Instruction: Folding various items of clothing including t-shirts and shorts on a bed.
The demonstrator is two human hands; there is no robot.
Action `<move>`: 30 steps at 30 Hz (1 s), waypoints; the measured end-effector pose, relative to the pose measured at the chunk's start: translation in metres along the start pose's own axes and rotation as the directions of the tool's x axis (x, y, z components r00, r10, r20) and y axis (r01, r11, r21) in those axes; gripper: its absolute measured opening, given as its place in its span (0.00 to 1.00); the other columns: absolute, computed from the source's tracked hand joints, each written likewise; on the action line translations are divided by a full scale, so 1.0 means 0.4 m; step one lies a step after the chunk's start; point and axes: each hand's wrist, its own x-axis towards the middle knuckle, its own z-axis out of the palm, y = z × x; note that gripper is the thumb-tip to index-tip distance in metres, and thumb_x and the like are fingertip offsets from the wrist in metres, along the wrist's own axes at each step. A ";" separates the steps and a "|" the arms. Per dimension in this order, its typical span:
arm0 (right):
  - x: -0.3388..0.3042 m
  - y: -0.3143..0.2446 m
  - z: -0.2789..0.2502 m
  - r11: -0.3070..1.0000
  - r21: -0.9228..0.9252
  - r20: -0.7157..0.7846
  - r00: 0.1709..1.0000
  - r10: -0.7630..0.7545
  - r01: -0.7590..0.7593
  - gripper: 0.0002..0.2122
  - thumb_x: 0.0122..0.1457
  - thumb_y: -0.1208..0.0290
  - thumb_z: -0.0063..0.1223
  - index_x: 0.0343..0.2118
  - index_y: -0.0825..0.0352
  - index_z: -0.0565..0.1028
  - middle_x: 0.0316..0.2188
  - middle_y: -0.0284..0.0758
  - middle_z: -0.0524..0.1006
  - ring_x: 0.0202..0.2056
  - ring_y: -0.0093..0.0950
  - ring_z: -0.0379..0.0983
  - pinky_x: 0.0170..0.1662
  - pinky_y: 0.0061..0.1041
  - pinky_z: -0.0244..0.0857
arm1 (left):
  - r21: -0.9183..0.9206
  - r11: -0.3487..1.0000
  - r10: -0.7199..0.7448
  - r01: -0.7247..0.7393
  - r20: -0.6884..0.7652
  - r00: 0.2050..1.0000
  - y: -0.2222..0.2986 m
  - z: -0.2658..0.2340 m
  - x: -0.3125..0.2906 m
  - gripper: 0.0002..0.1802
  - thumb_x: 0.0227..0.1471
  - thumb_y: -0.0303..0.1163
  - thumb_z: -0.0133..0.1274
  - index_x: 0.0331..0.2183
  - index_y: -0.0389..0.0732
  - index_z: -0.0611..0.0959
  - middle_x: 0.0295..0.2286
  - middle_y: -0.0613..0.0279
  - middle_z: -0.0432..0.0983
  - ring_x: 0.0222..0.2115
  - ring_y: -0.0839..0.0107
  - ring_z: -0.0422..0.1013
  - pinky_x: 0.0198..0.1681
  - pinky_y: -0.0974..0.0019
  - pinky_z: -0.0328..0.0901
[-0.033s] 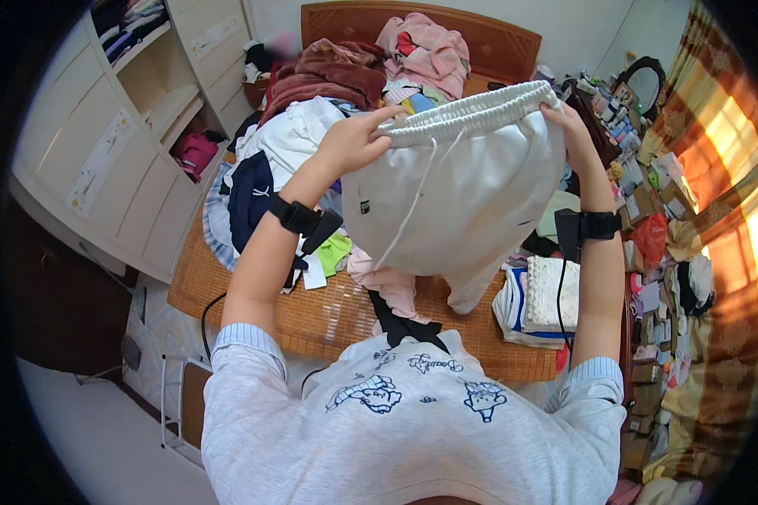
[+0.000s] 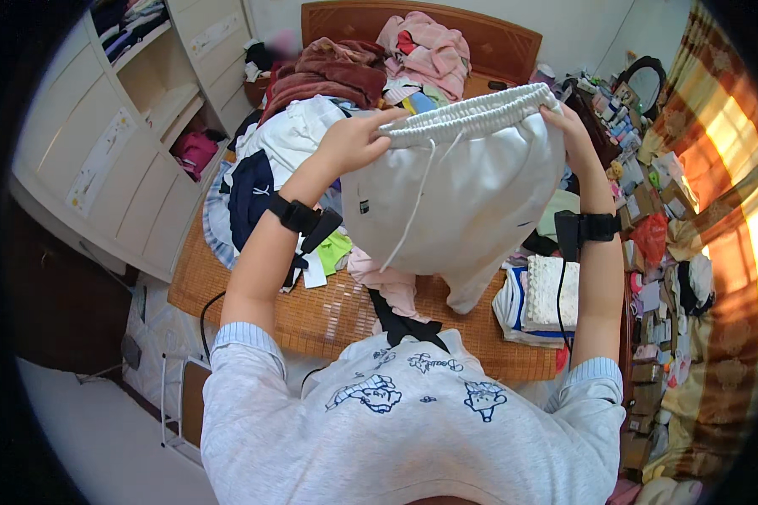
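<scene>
Between my raised hands hangs a pair of white drawstring pants [image 2: 455,194], held up above the bed. Its gathered elastic waistband runs across the top and a cord dangles down the front. My left hand [image 2: 358,141] pinches the left end of the waistband. At the opposite end, my right hand [image 2: 569,133] grips the band's right corner, its fingers partly behind the cloth. One leg end droops toward the woven bed mat [image 2: 328,316]. Beneath the pants lie a pink garment [image 2: 387,282] and a black cloth piece [image 2: 400,320].
Heaped clothes, including white cloth [image 2: 299,130] and a navy garment [image 2: 253,198], cover the bed's left side. A folded stack [image 2: 552,290] sits at its right edge. Beyond are a maroon blanket [image 2: 328,76] and the headboard [image 2: 497,42]. Clutter and boxes [image 2: 640,202] line the right.
</scene>
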 end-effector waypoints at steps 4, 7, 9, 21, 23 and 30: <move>-0.014 0.024 0.020 0.999 -0.014 0.029 0.999 -0.029 0.030 0.17 0.50 0.66 0.50 0.42 0.68 0.69 0.34 0.29 0.72 0.34 0.20 0.68 0.40 0.19 0.59 | 0.180 0.979 0.078 -0.097 0.112 0.991 -0.045 0.035 0.005 0.19 0.37 0.36 0.45 0.36 0.47 0.77 0.21 0.53 0.72 0.23 0.56 0.69 0.29 0.59 0.64; -0.015 0.051 0.061 0.998 0.058 0.059 0.998 -0.006 0.003 0.16 0.50 0.68 0.50 0.42 0.68 0.69 0.35 0.30 0.72 0.35 0.19 0.68 0.40 0.19 0.60 | 0.295 0.954 -0.013 -0.052 0.214 0.977 -0.046 0.092 -0.005 0.19 0.36 0.36 0.45 0.36 0.49 0.78 0.29 0.54 0.72 0.33 0.55 0.67 0.37 0.58 0.62; -0.014 0.065 0.108 0.998 0.064 0.109 0.994 -0.014 0.007 0.16 0.50 0.68 0.51 0.42 0.68 0.69 0.35 0.30 0.72 0.35 0.19 0.68 0.39 0.19 0.61 | 0.212 0.975 -0.134 0.073 0.289 0.948 -0.063 0.142 -0.016 0.24 0.34 0.38 0.49 0.39 0.46 0.74 0.42 0.54 0.65 0.46 0.52 0.58 0.48 0.56 0.55; -0.030 0.105 0.166 0.999 -0.029 0.192 0.981 0.028 -0.023 0.15 0.50 0.67 0.50 0.41 0.68 0.71 0.34 0.27 0.71 0.36 0.16 0.64 0.42 0.16 0.56 | -0.476 0.878 0.061 0.055 0.225 0.972 -0.040 0.276 -0.048 0.35 0.38 0.47 0.59 0.45 0.40 0.65 0.33 0.51 0.70 0.33 0.60 0.70 0.37 0.64 0.63; -0.034 0.128 0.146 0.999 -0.036 0.205 0.979 0.024 -0.017 0.15 0.50 0.68 0.50 0.40 0.68 0.71 0.34 0.27 0.71 0.36 0.16 0.65 0.41 0.17 0.57 | -0.272 0.961 0.006 0.049 0.197 0.980 -0.050 0.288 -0.052 0.36 0.39 0.50 0.57 0.45 0.39 0.64 0.31 0.48 0.72 0.34 0.57 0.70 0.36 0.62 0.63; -0.060 0.217 0.127 0.944 -0.313 0.219 0.975 -0.034 0.104 0.14 0.49 0.67 0.50 0.37 0.69 0.72 0.30 0.30 0.74 0.32 0.19 0.66 0.37 0.20 0.60 | -0.340 0.940 0.069 0.012 0.225 0.972 -0.026 0.357 -0.117 0.32 0.41 0.48 0.54 0.45 0.40 0.65 0.33 0.45 0.71 0.34 0.51 0.69 0.36 0.61 0.63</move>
